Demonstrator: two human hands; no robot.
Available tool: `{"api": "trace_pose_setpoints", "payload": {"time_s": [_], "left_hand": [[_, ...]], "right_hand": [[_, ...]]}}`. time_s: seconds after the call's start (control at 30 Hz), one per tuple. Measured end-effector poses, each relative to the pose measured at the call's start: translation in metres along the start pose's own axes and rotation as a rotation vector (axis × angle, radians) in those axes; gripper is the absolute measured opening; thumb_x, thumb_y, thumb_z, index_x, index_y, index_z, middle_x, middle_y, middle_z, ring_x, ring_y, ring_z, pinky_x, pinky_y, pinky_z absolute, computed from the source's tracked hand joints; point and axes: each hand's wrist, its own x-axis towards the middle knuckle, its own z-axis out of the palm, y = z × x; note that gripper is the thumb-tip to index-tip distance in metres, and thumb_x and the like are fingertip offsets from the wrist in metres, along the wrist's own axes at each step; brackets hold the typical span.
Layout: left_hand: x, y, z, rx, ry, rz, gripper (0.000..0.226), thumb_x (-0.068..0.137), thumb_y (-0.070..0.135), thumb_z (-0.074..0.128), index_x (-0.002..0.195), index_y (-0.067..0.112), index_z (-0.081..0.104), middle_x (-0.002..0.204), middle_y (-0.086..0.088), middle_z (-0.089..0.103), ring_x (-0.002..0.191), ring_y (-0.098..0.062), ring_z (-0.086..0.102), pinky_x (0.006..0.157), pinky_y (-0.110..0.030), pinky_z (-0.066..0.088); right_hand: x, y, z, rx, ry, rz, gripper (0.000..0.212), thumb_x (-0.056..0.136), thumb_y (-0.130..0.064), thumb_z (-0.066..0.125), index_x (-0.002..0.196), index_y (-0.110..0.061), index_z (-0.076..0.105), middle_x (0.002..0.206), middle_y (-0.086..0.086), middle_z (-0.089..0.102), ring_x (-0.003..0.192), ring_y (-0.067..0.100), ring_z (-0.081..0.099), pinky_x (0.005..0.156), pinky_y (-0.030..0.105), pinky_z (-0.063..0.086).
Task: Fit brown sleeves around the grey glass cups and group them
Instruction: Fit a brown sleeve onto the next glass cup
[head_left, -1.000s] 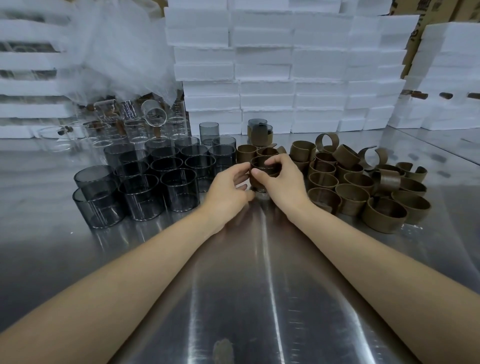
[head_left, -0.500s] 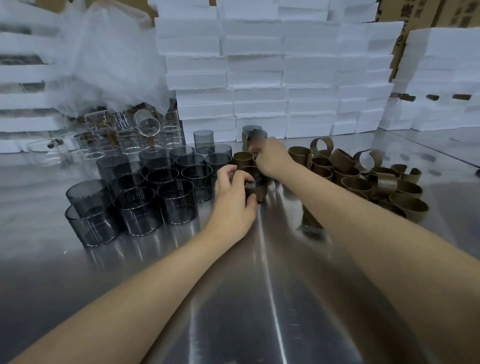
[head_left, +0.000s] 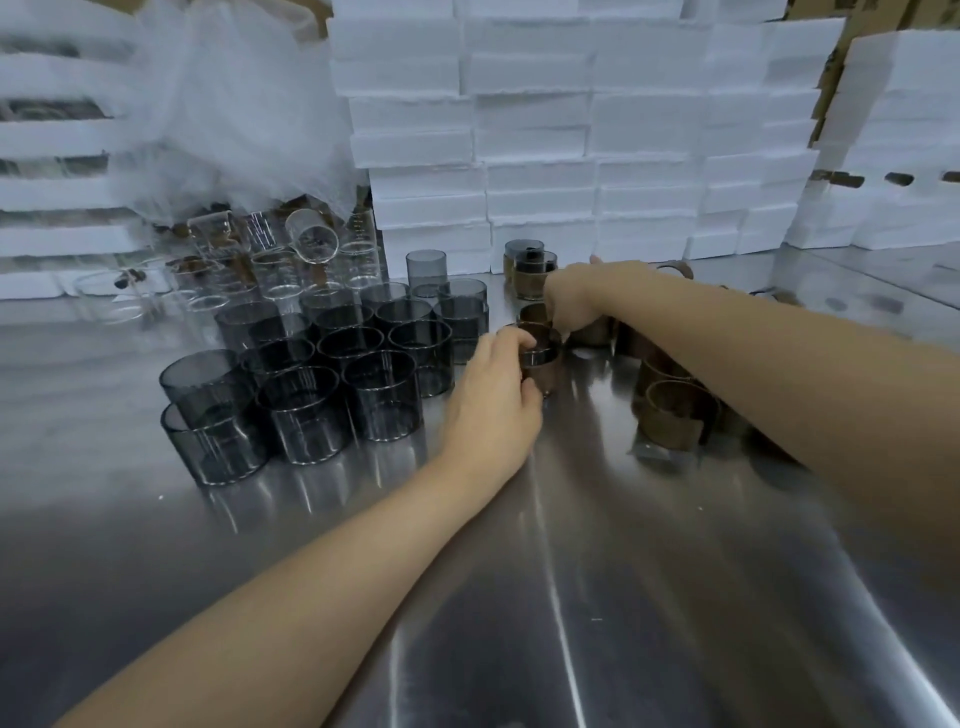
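A person's left hand (head_left: 493, 410) curls its fingers (head_left: 511, 338) round a grey glass cup in a brown sleeve (head_left: 543, 364) on the steel surface (head_left: 571, 597); the right hand (head_left: 571, 301), at its 1 o'clock, has an unclear grip. The glass is likely slick and breakable, so hold it by the sleeve.

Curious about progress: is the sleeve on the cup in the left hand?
On: the cup gripped by the left hand shows a brown sleeve wrapped below its grey glass rim.
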Motion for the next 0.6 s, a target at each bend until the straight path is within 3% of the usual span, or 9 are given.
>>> {"api": "trace_pose_setpoints", "payload": {"time_s": [0.07, 0.13, 0.2, 0.3, 0.37, 0.4, 0.47, 0.53, 0.6], "left_hand": [[-0.002, 0.002, -0.001, 0.019, -0.024, 0.007, 0.038, 0.092, 0.008, 0.053, 0.128, 0.017, 0.047, 0.104, 0.005, 0.045, 0.087, -0.017, 0.052, 0.081, -0.041, 0.049], [-0.004, 0.004, 0.000, 0.035, -0.037, 0.006, 0.041, 0.091, 0.011, 0.054, 0.131, 0.019, 0.045, 0.108, 0.003, 0.049, 0.093, -0.019, 0.056, 0.082, -0.043, 0.050], [-0.004, 0.003, 0.000, 0.042, -0.057, -0.001, 0.048, 0.091, 0.012, 0.054, 0.136, 0.019, 0.043, 0.113, 0.002, 0.050, 0.100, -0.018, 0.056, 0.085, -0.043, 0.050], [-0.002, -0.002, 0.003, 0.048, -0.115, -0.003, 0.060, 0.092, 0.014, 0.053, 0.148, 0.013, 0.033, 0.133, -0.003, 0.045, 0.118, -0.020, 0.050, 0.100, -0.037, 0.044], [0.001, -0.007, 0.005, 0.045, -0.179, -0.024, 0.062, 0.093, 0.015, 0.053, 0.149, 0.008, 0.030, 0.146, -0.006, 0.037, 0.130, -0.022, 0.042, 0.104, -0.023, 0.030], [0.003, -0.009, 0.006, 0.045, -0.208, -0.050, 0.061, 0.093, 0.016, 0.053, 0.149, 0.006, 0.031, 0.149, -0.007, 0.036, 0.132, -0.023, 0.040, 0.101, -0.022, 0.028], [0.006, -0.012, 0.007, 0.059, -0.234, -0.087, 0.057, 0.093, 0.017, 0.053, 0.146, 0.006, 0.036, 0.148, -0.008, 0.039, 0.132, -0.024, 0.041, 0.104, -0.026, 0.030], [0.007, -0.013, 0.009, 0.079, -0.228, -0.080, 0.049, 0.092, 0.016, 0.053, 0.139, 0.008, 0.047, 0.142, -0.008, 0.045, 0.128, -0.025, 0.045, 0.103, -0.030, 0.035], [0.007, -0.014, 0.010, 0.095, -0.230, -0.057, 0.040, 0.091, 0.015, 0.052, 0.130, 0.009, 0.055, 0.136, -0.007, 0.048, 0.124, -0.025, 0.047, 0.101, -0.032, 0.039]], "right_hand": [[-0.010, 0.005, -0.004, -0.036, -0.036, 0.023, 0.024, 0.082, -0.036, 0.067, 0.091, -0.018, 0.055, 0.111, 0.007, 0.060, 0.118, 0.031, 0.051, 0.115, 0.053, 0.022], [-0.021, 0.008, -0.005, -0.073, -0.082, 0.032, 0.026, 0.078, -0.038, 0.070, 0.076, -0.016, 0.057, 0.094, 0.004, 0.061, 0.109, 0.031, 0.056, 0.110, 0.053, 0.030], [-0.030, 0.011, -0.001, -0.142, -0.084, 0.026, 0.026, 0.080, -0.031, 0.067, 0.065, -0.017, 0.051, 0.078, 0.001, 0.053, 0.105, 0.030, 0.056, 0.112, 0.052, 0.027], [-0.044, 0.016, 0.002, -0.128, -0.005, 0.010, 0.018, 0.087, -0.018, 0.055, 0.070, -0.013, 0.049, 0.078, 0.004, 0.047, 0.114, 0.033, 0.049, 0.118, 0.051, 0.011], [-0.050, 0.018, 0.002, 0.023, 0.126, -0.012, 0.014, 0.085, -0.011, 0.049, 0.086, -0.006, 0.062, 0.094, 0.012, 0.059, 0.110, 0.033, 0.051, 0.111, 0.048, 0.029], [-0.053, 0.017, 0.003, 0.133, 0.235, -0.020, 0.021, 0.085, -0.011, 0.047, 0.092, -0.004, 0.065, 0.100, 0.015, 0.062, 0.103, 0.033, 0.056, 0.099, 0.045, 0.044], [-0.060, 0.011, 0.006, 0.345, 0.438, -0.050, 0.025, 0.083, -0.012, 0.044, 0.091, 0.000, 0.065, 0.096, 0.018, 0.065, 0.089, 0.034, 0.061, 0.076, 0.044, 0.054], [-0.068, 0.002, 0.013, 0.423, 0.422, -0.117, 0.026, 0.082, -0.012, 0.044, 0.084, 0.001, 0.067, 0.087, 0.019, 0.068, 0.079, 0.033, 0.063, 0.071, 0.044, 0.054], [-0.069, -0.007, 0.022, 0.378, 0.281, -0.142, 0.025, 0.084, -0.012, 0.046, 0.086, -0.004, 0.070, 0.088, 0.015, 0.070, 0.082, 0.031, 0.064, 0.074, 0.042, 0.056]]}}
